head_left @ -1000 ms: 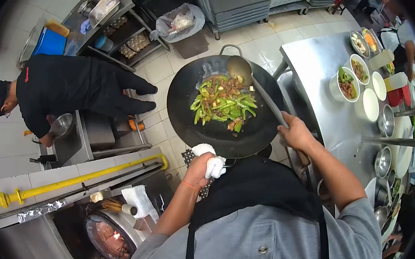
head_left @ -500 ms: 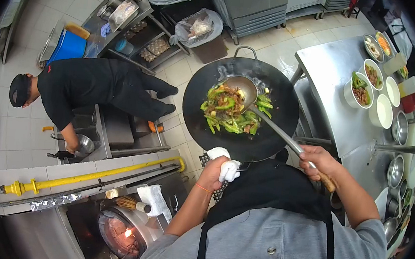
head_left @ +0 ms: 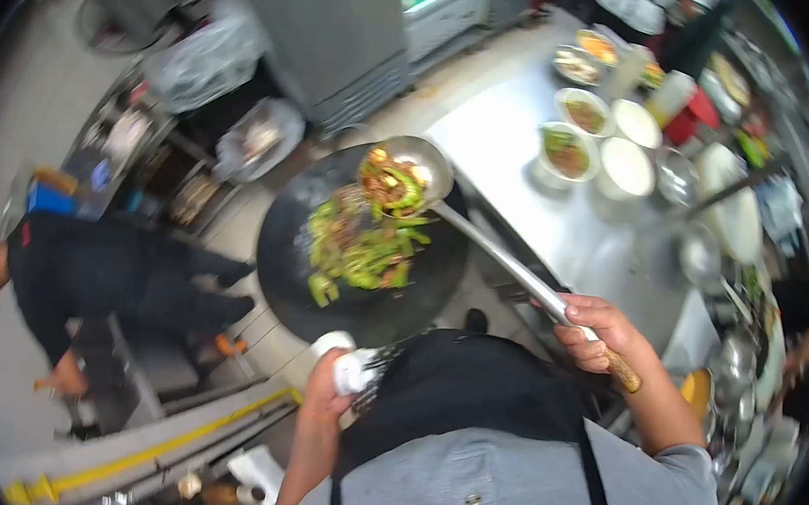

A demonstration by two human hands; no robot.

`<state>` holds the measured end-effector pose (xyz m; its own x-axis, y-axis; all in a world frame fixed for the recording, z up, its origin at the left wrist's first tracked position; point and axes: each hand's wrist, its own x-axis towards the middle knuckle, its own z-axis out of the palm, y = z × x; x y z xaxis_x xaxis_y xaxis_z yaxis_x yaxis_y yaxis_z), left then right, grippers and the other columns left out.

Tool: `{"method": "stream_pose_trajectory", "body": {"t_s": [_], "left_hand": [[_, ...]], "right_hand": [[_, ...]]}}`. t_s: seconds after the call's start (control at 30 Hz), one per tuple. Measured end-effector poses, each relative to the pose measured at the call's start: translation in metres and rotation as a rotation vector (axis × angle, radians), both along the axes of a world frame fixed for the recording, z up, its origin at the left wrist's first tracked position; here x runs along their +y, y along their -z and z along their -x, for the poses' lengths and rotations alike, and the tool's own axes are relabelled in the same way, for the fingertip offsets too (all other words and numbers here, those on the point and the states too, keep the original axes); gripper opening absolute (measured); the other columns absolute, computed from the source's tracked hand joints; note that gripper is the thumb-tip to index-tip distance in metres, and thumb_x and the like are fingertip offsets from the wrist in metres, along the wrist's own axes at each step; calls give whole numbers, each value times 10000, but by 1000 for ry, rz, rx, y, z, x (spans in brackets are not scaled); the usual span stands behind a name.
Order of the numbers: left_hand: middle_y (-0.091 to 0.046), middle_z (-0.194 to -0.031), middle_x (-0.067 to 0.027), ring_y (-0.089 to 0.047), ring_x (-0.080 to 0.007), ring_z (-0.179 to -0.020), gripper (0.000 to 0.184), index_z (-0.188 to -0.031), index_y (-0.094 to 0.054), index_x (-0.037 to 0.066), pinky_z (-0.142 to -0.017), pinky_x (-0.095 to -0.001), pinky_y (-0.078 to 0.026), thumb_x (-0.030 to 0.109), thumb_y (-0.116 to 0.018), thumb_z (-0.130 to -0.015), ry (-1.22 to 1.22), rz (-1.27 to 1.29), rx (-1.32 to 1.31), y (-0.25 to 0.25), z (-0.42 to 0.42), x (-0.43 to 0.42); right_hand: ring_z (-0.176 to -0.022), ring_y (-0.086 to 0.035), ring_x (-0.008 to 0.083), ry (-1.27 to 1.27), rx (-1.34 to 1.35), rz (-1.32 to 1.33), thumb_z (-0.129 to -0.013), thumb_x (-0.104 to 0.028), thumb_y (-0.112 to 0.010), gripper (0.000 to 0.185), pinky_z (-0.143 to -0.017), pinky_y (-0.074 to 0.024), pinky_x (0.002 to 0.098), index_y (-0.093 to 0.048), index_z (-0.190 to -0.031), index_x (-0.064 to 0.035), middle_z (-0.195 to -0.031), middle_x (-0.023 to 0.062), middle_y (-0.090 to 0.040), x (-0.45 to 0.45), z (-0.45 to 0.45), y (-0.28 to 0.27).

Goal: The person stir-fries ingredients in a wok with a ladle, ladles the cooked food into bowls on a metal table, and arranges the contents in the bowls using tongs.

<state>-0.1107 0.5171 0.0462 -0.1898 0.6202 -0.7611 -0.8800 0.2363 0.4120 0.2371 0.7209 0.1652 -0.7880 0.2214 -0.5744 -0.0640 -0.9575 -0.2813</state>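
My left hand (head_left: 325,386) is closed around a white cloth (head_left: 351,372) at the near edge of a black wok (head_left: 290,280); the wok's handle there is hidden by the cloth. Fingers of my right hand (head_left: 591,334) wrap round the wooden-ended handle of a metal ladle (head_left: 511,263). The ladle's bowl, filled with meat and green pepper pieces, hangs over the wok's far right side. More green peppers and meat (head_left: 361,253) lie in the wok.
A steel table (head_left: 492,149) on the right bears white bowls, one with peppers and meat (head_left: 566,153), and an unfilled one (head_left: 626,169). A person in black (head_left: 111,263) bends over at the left. A lined bin (head_left: 259,141) stands behind the wok.
The view has swung toward the table. The ladle, low among the food half a second ago, is now raised with a full scoop. My left hand keeps its hold on the cloth.
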Motion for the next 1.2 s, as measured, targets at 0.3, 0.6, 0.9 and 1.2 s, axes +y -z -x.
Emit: {"method": "stream_pose_trajectory", "body": {"t_s": [0.3, 0.6, 0.9, 1.2], "left_hand": [[-548, -643, -28, -576, -195, -576, 97, -676, -493, 142, -536, -321, -489, 86, -515, -751, 32, 2, -62, -7, -8, 18], [-558, -666, -37, -586, -190, -610, 138, -692, -499, 133, -565, -319, -510, 78, -470, -816, 117, -30, -58, 19, 12, -4], [-590, -708, -41, -597, -177, -631, 147, -739, -538, 129, -549, -298, -519, 162, -492, -875, 32, 49, -18, 20, 32, -21], [-626, -752, -54, -629, -193, -655, 150, -805, -586, 108, -593, -316, -548, 182, -466, -859, 111, 101, -39, 11, 19, -8]], "right_hand": [[-388, -326, 29, 532, 66, -250, -951, -204, -497, 426, -281, -243, 172, -389, -1340, -69, -685, 10, -439, 6, -109, -45], [-415, -448, 96, 560, -1131, -1021, -837, -99, -576, 269, -335, -370, 274, -577, -1098, -33, -616, 17, -493, 131, -113, 34], [-760, -611, 401, 308, -1623, -1402, -774, -168, -579, 440, -713, -503, 428, -551, -1191, -28, -830, 227, -637, 133, -104, 58], [-536, -584, 222, 431, -1560, -1231, -824, -168, -593, 336, -471, -474, 347, -571, -1129, -27, -723, 134, -614, 146, -111, 65]]}}
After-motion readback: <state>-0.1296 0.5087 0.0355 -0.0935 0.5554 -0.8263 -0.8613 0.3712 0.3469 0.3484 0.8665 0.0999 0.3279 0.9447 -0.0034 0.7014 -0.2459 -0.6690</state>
